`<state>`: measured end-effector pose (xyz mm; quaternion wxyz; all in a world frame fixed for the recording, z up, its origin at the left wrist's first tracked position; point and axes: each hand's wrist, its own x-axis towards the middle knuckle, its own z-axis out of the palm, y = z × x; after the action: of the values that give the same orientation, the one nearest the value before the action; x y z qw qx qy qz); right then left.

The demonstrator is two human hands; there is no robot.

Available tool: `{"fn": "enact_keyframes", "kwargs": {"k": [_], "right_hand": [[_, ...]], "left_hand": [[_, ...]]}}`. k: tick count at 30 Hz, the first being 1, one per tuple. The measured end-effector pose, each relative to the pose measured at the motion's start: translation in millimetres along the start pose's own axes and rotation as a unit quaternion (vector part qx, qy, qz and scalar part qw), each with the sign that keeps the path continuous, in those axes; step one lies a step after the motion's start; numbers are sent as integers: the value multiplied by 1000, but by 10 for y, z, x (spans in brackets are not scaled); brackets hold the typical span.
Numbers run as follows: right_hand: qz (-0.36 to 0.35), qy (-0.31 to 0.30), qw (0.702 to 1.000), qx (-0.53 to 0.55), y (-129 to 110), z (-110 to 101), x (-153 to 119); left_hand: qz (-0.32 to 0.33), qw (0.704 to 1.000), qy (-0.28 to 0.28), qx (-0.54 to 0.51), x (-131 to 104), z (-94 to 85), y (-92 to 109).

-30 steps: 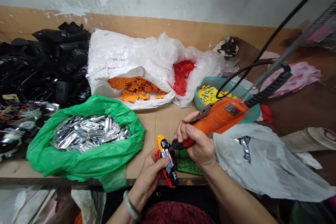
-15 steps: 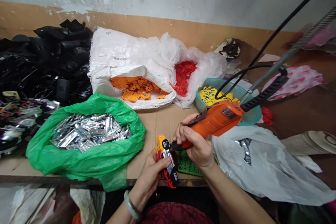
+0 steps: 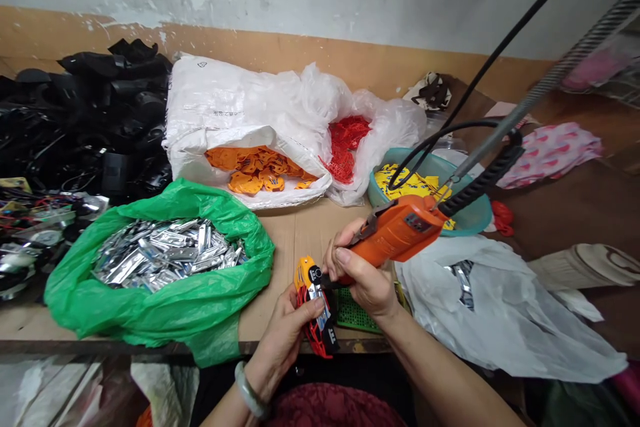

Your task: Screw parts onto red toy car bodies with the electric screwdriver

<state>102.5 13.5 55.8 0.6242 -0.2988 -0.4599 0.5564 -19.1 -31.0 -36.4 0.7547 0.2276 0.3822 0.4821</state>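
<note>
My left hand [image 3: 287, 323], with a bangle at the wrist, grips a small assembly [image 3: 320, 310] of orange, black, silver and red parts near the table's front edge. Its thumb presses on the silver piece. My right hand [image 3: 367, 277] is wrapped round an orange electric screwdriver [image 3: 395, 230], which slants down to the left. The screwdriver's black nose meets the upper part of the assembly; the exact contact point is too small to make out. A green perforated basket [image 3: 355, 312] lies behind and below the right hand, partly hidden.
To the left, a green bag [image 3: 165, 303] holds metal pieces beside black parts [image 3: 80, 127]. A white sack [image 3: 250, 97] with orange pieces stands behind, near red mesh pieces [image 3: 345, 147]. A teal basin [image 3: 477, 213] holds yellow pieces. The screwdriver's cable [image 3: 480, 83] and spring [image 3: 545, 83] rise at upper right.
The screwdriver's body has tilted and shifted slightly left, with its cable and spring. The assembly stays in my left hand almost unmoved. The whole view has shifted a little.
</note>
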Motion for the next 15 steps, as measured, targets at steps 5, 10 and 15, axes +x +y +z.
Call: {"fn": "enact_keyframes", "kwargs": {"k": [5,10,15], "right_hand": [[-18,14,1000,15,-19,-58,4],[-60,63,996,-28,-3,-354,-24],[-37,87,993,-74,160,-611,-120]], "left_hand": [[-7,1000,-3,7,-27,0,57],[-24,998,33,51,-57,-51,179],[-24,999,34,24,-22,-28,211]]}}
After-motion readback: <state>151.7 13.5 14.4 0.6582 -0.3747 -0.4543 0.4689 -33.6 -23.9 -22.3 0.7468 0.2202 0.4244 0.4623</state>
